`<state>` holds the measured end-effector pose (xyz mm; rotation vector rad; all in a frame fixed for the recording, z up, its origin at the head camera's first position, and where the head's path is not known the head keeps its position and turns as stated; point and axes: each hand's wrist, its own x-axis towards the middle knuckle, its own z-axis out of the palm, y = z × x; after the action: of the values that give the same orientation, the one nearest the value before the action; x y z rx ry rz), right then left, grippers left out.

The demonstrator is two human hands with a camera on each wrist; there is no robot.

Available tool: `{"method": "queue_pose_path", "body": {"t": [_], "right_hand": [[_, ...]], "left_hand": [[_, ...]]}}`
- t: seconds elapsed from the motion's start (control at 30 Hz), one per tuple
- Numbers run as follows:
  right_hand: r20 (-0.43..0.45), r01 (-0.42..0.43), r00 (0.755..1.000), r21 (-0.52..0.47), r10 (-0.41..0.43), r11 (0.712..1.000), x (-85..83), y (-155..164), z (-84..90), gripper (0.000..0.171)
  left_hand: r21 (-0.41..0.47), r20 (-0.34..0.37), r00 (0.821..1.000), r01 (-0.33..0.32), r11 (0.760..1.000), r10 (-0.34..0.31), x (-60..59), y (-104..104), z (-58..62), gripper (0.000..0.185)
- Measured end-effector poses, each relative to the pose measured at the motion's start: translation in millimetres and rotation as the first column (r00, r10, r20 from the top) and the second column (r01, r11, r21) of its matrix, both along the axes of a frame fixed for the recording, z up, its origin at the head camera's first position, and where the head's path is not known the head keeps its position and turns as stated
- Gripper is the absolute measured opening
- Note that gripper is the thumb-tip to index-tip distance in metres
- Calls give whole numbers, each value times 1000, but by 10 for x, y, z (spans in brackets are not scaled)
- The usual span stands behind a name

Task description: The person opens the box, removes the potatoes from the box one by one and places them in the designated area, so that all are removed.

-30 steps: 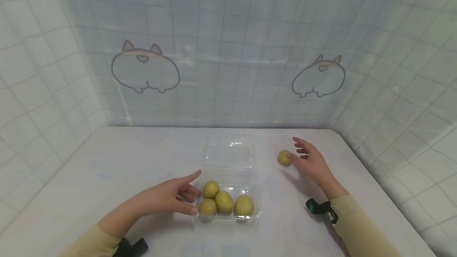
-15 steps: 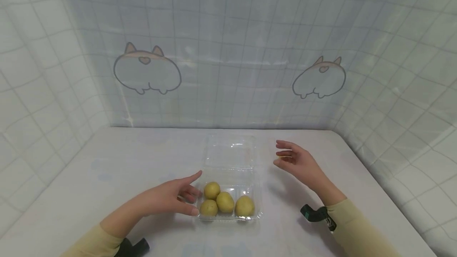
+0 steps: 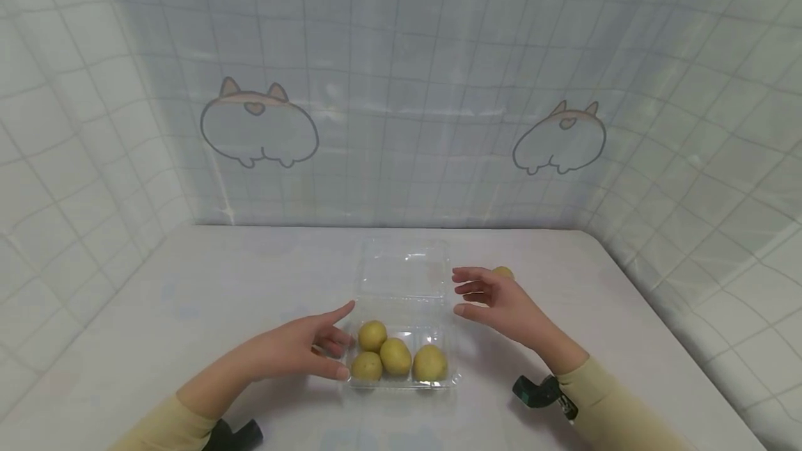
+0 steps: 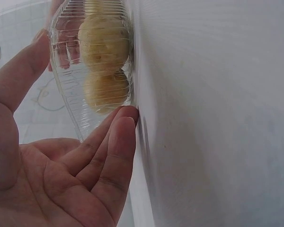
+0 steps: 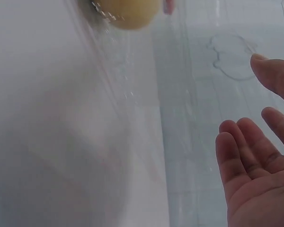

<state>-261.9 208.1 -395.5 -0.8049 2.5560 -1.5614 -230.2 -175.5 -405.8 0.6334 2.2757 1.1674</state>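
A clear plastic clamshell box (image 3: 401,313) lies unfolded on the table, its lid (image 3: 404,266) laid back at the far side. Several round, yellow, potato-like things sit in the near half, among them one at the right (image 3: 429,364). My left hand (image 3: 307,346) touches the box's left side with loosely spread fingers. Its fingertips meet the ribbed wall in the left wrist view. To the right of the box hovers my right hand (image 3: 504,305), fingers relaxed, holding nothing. Another yellow round (image 3: 502,272) lies on the table just behind it, partly hidden.
The white table (image 3: 250,270) ends at a back wall (image 3: 401,159) of tile-patterned sheeting with cartoon drawings. Similar sheeting rises at both sides. Dark camera mounts (image 3: 539,392) are strapped at both wrists.
My right hand has left the loose yellow round and moved left and nearer, toward the box. That round stays at its spot on the table. My left hand has not moved.
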Motion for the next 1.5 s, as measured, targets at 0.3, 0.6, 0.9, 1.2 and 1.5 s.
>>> {"method": "queue_pose_path", "body": {"t": [0.3, 0.6, 0.9, 1.2, 1.5], "right_hand": [[22, -115, 993, -60, 116, 992, 40, -227, -35, 55], [27, -191, 981, -32, 192, 981, 70, -466, -52, 52], [45, -226, 974, 62, 224, 972, 116, -683, -38, 50], [-31, -259, 963, 185, 269, 948, 126, -779, -52, 52], [-49, -257, 957, 306, 285, 917, 110, -829, -49, 51]], "left_hand": [[2, 3, 1000, -8, 1000, 8, -18, -7, -14, 103], [6, 11, 1000, -6, 1000, 6, -30, -2, -16, 104], [8, 10, 1000, -1, 1000, 1, -41, -12, -25, 103], [10, 9, 1000, 6, 1000, -6, -55, -9, -28, 103], [13, 18, 1000, 3, 1000, -3, -56, -13, -23, 102]]}}
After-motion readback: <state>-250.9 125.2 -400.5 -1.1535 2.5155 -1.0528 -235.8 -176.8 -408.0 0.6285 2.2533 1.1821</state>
